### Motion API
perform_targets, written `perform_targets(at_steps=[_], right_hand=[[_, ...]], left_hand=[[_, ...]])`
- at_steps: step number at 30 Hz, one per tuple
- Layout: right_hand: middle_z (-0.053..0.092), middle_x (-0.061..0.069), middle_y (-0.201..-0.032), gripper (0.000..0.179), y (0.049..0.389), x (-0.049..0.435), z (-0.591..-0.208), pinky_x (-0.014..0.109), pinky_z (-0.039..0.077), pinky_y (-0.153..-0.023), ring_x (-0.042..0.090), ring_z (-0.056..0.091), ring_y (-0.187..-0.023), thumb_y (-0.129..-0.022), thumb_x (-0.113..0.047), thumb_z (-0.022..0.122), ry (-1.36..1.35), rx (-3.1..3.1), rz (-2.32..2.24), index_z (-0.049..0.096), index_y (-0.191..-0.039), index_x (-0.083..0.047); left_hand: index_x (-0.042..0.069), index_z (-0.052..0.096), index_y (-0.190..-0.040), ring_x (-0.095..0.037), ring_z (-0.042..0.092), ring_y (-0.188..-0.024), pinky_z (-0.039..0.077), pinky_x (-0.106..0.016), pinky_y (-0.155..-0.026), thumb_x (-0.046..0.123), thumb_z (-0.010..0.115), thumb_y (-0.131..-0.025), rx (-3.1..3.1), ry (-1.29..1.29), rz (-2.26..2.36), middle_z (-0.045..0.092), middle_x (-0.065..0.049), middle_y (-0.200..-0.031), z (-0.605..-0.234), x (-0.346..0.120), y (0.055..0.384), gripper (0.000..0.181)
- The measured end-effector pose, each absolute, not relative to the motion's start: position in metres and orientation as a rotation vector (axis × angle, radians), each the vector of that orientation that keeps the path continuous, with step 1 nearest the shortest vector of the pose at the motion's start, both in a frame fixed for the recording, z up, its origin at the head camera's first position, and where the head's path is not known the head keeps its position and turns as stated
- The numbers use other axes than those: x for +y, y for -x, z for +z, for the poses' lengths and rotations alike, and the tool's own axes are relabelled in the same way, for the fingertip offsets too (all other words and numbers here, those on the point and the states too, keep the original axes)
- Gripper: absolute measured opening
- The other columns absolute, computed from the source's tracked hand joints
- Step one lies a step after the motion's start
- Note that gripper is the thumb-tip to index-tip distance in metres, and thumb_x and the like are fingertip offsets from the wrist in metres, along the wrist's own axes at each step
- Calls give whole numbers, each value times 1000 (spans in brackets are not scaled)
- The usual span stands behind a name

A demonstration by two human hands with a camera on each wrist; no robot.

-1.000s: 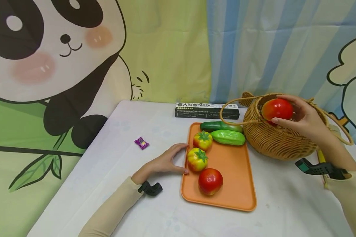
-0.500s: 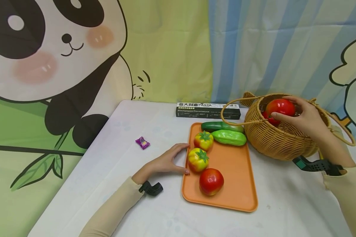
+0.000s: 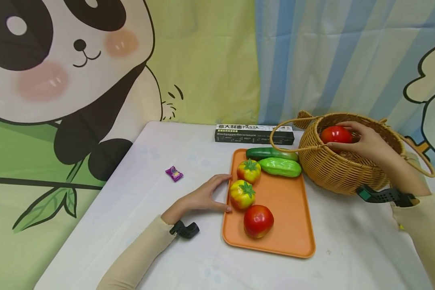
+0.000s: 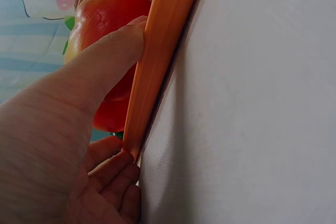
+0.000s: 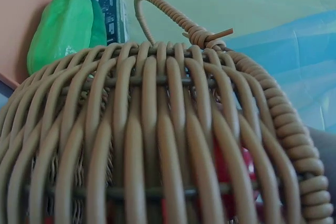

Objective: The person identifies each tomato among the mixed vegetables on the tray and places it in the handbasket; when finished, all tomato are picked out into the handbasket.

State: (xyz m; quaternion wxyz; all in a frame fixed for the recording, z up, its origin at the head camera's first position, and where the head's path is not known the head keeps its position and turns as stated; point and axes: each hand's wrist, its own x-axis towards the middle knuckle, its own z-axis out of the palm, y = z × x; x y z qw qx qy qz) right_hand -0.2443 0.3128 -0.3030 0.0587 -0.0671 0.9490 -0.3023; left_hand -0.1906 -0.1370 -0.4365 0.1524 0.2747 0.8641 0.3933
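Note:
My right hand (image 3: 366,143) reaches into the mouth of the wicker basket (image 3: 348,173). Its thumb and fingers hold a glossy red tomato (image 3: 336,134) just below the rim. In the right wrist view the basket's weave (image 5: 157,124) hides most of the hand, and red shows through the gaps. My left hand (image 3: 203,196) lies at the left edge of the orange tray (image 3: 282,221), thumb and fingers spread along it. The left wrist view has the thumb over the tray's rim (image 4: 157,51). On the tray sit a red tomato (image 3: 258,221) and two yellow-red tomatoes (image 3: 242,195) with green leaves.
A light green cucumber (image 3: 280,167) and a darker one (image 3: 264,153) lie at the tray's far end. Behind them is a black pasta box (image 3: 253,135). A purple-wrapped candy (image 3: 174,173) lies left on the white table. The basket's handle (image 3: 273,137) leans out over the tray's corner.
My right hand has lowered the red tomato from above the basket's rim into its mouth. Another red item showed beneath it half a second ago. The left hand stays at the tray.

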Motion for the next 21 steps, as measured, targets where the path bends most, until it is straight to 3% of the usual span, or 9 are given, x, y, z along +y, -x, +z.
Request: perform_targets(at_steps=[10, 21], right_hand=[[35, 40, -133, 73, 258, 317, -311, 61, 48, -80, 56, 45, -111, -92, -20, 69, 371, 2855, -818, 29, -150, 0], [41, 42, -129, 66, 261, 319, -315, 48, 52, -76, 56, 51, -108, -93, -12, 65, 473, 2813, -827, 30, -147, 6]], left_hand=[[12, 33, -151, -23, 27, -144, 24, -44, -119, 35, 84, -75, 2476, -798, 1129, 32, -6, -154, -437, -137, 191, 94], [12, 33, -151, -23, 27, -144, 24, -44, -119, 35, 85, -75, 2478, -799, 1131, 32, -7, -155, -437, -137, 191, 94]])
